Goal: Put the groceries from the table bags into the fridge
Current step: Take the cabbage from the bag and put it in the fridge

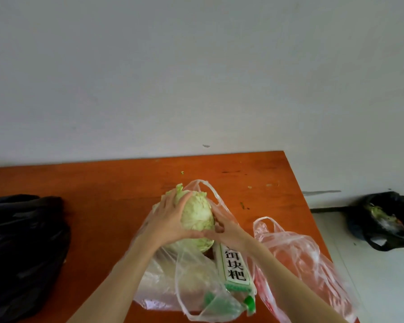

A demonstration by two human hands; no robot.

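Your 2 hands hold a round, pale green cabbage (197,216) just above the mouth of a thin clear plastic bag (196,283) on the table (103,183). Your left hand (170,220) curls over the cabbage's left side, fingers spread across its crinkled, layered leaves and thumb tucked beneath. Your right hand (226,229) grips the lower right side, its fingers curled against the head; the 2 thumbs nearly meet under it. The top leaves are ragged and frilled, and the base sits partly inside the bag's opening.

The clear bag is wrinkled and glossy, with 1 loop handle (210,190) standing up behind the cabbage. Inside it, just beside your right wrist, lies a long flat packet (236,269) with a white face, green border and large black printed characters. More pale contents show through the film lower down, too blurred to identify.

To the right, touching the clear bag, a second translucent bag (296,257) with a pinkish tint lies crumpled, reddish shapes showing faintly inside. At the left, a black plastic bag (21,248) slumps in soft, shiny folds.

The table has a smooth orange-brown surface, with a few small green leaf scraps (182,172) scattered near the far edge. A plain pale wall (196,78) stands behind it. On the floor at the right sits another black bag (383,220), open, with leafy scraps visible inside.
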